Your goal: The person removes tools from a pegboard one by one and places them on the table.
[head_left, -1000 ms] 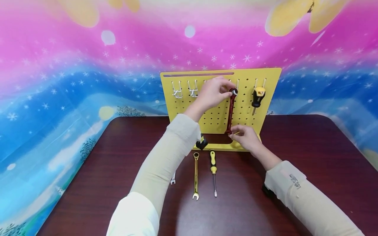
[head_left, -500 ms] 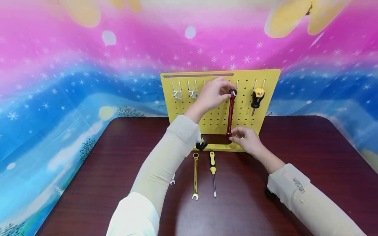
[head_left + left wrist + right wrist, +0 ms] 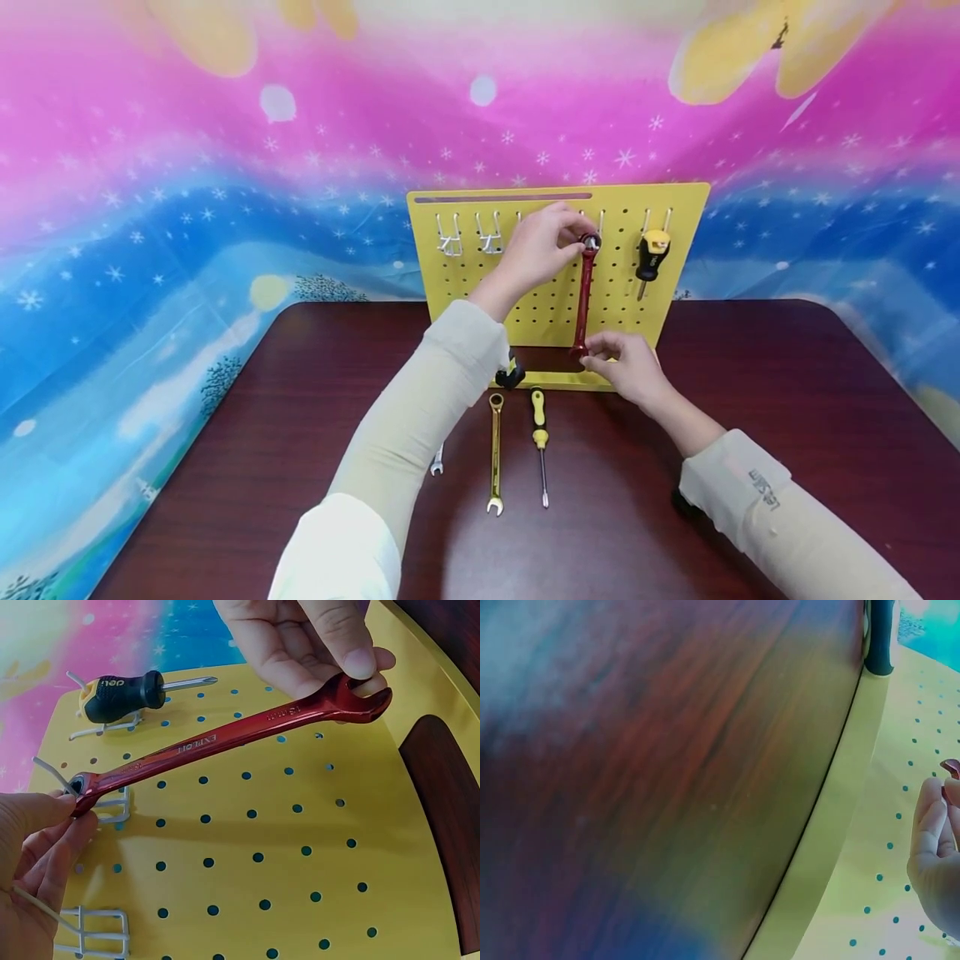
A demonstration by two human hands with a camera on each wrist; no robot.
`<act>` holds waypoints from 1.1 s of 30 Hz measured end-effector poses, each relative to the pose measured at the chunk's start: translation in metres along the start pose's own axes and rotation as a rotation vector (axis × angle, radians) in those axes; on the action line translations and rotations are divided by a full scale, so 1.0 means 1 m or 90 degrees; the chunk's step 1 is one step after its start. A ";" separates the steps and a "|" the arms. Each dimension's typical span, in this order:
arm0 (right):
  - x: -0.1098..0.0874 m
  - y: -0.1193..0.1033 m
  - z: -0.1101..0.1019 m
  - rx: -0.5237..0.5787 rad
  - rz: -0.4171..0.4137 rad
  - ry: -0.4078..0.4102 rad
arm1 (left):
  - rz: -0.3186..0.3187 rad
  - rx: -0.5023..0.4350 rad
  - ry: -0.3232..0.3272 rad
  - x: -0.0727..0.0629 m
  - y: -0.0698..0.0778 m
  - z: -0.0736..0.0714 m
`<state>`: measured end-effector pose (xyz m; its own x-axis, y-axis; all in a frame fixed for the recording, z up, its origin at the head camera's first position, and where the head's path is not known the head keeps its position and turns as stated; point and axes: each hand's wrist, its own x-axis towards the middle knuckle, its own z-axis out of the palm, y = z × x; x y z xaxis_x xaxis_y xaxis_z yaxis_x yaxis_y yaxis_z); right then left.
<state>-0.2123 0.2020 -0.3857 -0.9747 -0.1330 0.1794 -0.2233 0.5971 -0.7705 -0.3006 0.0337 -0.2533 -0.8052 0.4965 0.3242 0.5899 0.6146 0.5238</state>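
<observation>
Creased, snowflake-printed cloth [image 3: 225,217] hangs behind a glossy wood-grain tabletop [image 3: 300,467]. The left hand [image 3: 540,246] pinches the ring end of a slender, shiny red wrench [image 3: 584,304] at a white wire prong [image 3: 54,774]; the right hand [image 3: 630,367] pinches its forked lower end. Behind the grip stands a perforated yellow board [image 3: 540,308]; right of it hangs a stubby screwdriver [image 3: 651,258]. Below lie a gold wrench [image 3: 496,454] and a long-shafted screwdriver [image 3: 540,437]. The left sleeve [image 3: 405,417] hides most of a silver wrench [image 3: 437,462]; the right wrist view cuts off the right hand.

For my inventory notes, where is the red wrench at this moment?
In the head view, the red wrench is right of centre, before the yellow pegboard, pinched between the left hand above and the right hand below.
</observation>
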 end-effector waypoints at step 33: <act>-0.024 -0.016 -0.009 0.010 -0.044 -0.018 | 0.011 -0.069 -0.038 -0.007 0.011 -0.010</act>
<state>-0.1850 0.2025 -0.3724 -0.9568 -0.1963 0.2146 -0.2896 0.5734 -0.7664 -0.2888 0.0310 -0.2421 -0.7880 0.5443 0.2875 0.5908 0.5374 0.6019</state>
